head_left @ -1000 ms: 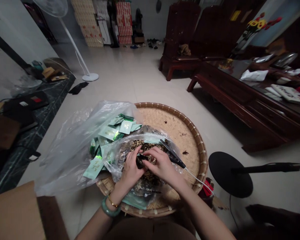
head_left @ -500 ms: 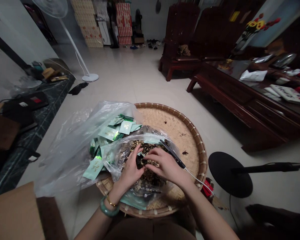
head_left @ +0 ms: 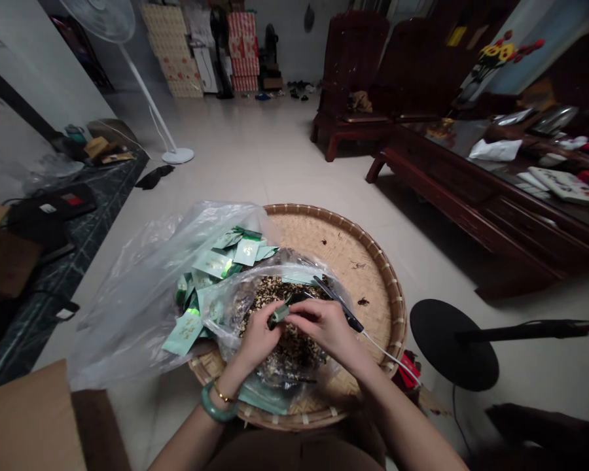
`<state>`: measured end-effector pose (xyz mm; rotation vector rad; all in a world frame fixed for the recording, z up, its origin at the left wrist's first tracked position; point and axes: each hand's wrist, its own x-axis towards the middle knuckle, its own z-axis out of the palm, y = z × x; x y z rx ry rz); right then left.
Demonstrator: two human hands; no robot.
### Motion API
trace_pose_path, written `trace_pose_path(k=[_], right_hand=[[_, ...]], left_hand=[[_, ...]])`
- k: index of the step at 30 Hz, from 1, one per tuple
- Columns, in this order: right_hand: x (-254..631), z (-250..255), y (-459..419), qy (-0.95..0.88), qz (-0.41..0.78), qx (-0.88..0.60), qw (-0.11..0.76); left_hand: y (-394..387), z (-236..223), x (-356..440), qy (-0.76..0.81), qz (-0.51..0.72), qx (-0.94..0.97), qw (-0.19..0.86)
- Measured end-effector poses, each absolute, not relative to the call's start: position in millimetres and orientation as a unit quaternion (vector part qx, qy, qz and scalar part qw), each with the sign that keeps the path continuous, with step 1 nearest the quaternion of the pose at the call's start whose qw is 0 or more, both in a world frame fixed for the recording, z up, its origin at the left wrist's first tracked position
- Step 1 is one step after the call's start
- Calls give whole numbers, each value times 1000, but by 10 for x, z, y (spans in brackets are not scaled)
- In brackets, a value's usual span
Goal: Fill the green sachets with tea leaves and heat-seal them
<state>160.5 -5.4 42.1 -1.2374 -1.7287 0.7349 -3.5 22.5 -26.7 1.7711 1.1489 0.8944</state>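
Note:
Over a heap of dark and pale dried flakes [head_left: 262,291], my left hand [head_left: 258,337] is closed on a small green sachet [head_left: 279,315]. My right hand [head_left: 328,327] pinches the sachet's right edge with thumb and fingers. The flakes lie in a clear plastic bag [head_left: 233,311] on a round woven bamboo tray [head_left: 398,288]. Beyond my fingers, flat pale green sachets [head_left: 298,278] rest on the heap. A slim black device [head_left: 341,306] with a white cord lies just past my right hand. To the left, several filled green sachets [head_left: 213,263] sit in a larger plastic bag [head_left: 142,301].
A round black stand base [head_left: 454,343] is on the floor right of the tray. An open cardboard box [head_left: 29,418] stands at lower left. Farther off are a white standing fan [head_left: 177,155], a dark wooden table [head_left: 471,203] and wooden chairs [head_left: 353,72].
Both hands have drawn closer together around the sachet, which now shows more plainly between the fingertips. My left fingers have folded in from a more spread pose.

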Motion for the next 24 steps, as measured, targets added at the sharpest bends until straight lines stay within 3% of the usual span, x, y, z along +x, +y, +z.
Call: trace_pose_path(k=[17,24], right_hand=[[1795,617,-56,-687,255,-506,455],[1750,614,-77,-734,298,-486,370]], left_hand=[[252,-270,-75,438,328,662,513],[231,-248,-68,419,346,640,543]])
